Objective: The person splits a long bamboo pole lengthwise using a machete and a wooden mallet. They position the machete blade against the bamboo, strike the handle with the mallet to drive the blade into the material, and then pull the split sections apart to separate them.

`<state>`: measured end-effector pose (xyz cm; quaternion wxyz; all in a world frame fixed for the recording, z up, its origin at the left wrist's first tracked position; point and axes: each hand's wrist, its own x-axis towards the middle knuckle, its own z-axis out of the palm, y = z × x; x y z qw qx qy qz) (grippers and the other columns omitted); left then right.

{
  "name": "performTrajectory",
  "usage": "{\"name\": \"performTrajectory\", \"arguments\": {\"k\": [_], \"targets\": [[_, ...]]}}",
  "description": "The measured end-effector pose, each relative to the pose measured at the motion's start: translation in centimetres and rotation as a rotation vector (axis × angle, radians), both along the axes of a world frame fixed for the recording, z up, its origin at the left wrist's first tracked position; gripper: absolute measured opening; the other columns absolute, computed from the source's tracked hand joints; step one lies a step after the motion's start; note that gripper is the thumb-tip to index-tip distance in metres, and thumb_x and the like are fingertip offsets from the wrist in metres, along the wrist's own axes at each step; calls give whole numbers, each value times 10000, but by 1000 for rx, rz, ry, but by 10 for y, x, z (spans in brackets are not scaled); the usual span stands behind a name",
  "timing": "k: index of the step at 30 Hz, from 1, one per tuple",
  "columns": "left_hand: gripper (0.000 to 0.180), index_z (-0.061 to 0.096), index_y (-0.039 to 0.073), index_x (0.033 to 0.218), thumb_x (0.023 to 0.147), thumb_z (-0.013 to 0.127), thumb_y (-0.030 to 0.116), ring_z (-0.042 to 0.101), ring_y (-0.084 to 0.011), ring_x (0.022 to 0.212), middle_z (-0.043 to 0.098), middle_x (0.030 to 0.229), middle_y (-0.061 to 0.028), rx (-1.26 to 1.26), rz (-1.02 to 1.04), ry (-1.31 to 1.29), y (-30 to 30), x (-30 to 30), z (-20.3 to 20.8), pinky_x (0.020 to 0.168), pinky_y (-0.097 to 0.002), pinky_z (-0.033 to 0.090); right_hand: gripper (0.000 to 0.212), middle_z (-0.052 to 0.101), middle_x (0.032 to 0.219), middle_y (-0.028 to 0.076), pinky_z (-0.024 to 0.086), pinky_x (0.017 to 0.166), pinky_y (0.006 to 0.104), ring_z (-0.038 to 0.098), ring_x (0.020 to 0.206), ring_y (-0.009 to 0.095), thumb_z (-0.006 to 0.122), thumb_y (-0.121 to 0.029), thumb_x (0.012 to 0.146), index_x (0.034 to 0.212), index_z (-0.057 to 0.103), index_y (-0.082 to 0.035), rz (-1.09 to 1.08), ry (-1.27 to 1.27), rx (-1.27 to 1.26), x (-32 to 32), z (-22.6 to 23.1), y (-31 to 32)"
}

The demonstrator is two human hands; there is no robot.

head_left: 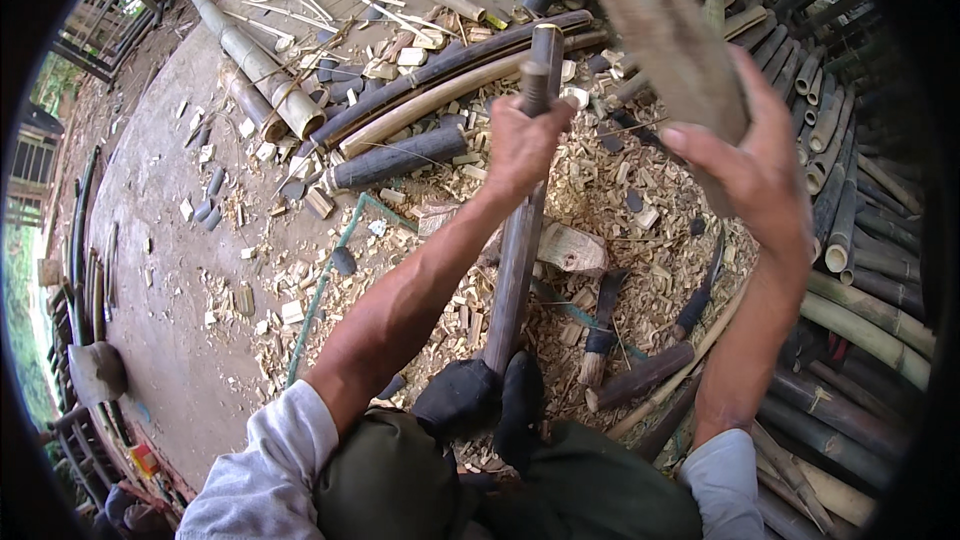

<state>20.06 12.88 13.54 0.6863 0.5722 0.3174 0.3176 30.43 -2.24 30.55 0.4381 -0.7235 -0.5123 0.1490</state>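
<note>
My left hand (522, 145) is closed around a tool's ridged cylindrical handle (535, 88), its flat end sticking up above the fist. The tool's lower part is hidden. Directly behind that hand, a dark bamboo pole (517, 280) slants down to between my black-covered feet (458, 395). My right hand (752, 180), raised at the right, grips a thick wooden club (665, 35), smeared by motion. Beneath the pole lies a pale wood block (572, 248). Two knives with dark-wrapped handles, one nearer (600, 335) and one farther right (697, 305), rest among the chips.
Wood chips (270, 315) litter the concrete floor (165, 270). Cut bamboo lengths (258, 65) and long dark poles (440, 75) lie ahead. Stacked bamboo (850, 210) lines the right side. A green strip (325, 285) bends across the chips at the left.
</note>
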Motion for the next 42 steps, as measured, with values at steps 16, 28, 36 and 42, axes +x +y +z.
{"name": "performTrajectory", "arguments": {"k": [16, 28, 36, 42], "targets": [[328, 482, 140, 688, 977, 585, 257, 259, -90, 415, 273, 503, 82, -938, 212, -634, 84, -58, -126, 425, -287, 247, 750, 649, 1245, 162, 449, 1040, 341, 616, 1139, 220, 797, -251, 780, 1392, 515, 78, -58, 272, -7, -9, -13, -18], [313, 556, 76, 737, 954, 653, 280, 311, -88, 468, 317, 529, 75, -804, 136, -416, 17, -106, -75, 479, -281, 287, 773, 630, 1288, 168, 426, 1073, 351, 598, 1195, 234, 798, -232, 775, 1417, 496, 74, -73, 282, -52, -27, -29, -38], [353, 584, 67, 770, 972, 743, 309, 410, -74, 468, 451, 584, 43, -362, 219, -169, -18, -90, -47, 428, -255, 343, 769, 638, 1241, 159, 489, 1009, 365, 620, 1149, 234, 778, -263, 786, 1414, 497, 81, -141, 232, -72, -39, -10, -49], [306, 707, 44, 831, 987, 730, 306, 531, -89, 532, 621, 648, -35, 57, -8, 47, -76, -58, -10, 448, -295, 409, 806, 672, 1161, 185, 558, 879, 374, 686, 983, 296, 773, -305, 809, 1434, 460, 96, -130, -22, 49, -29, 30, -39]]}}
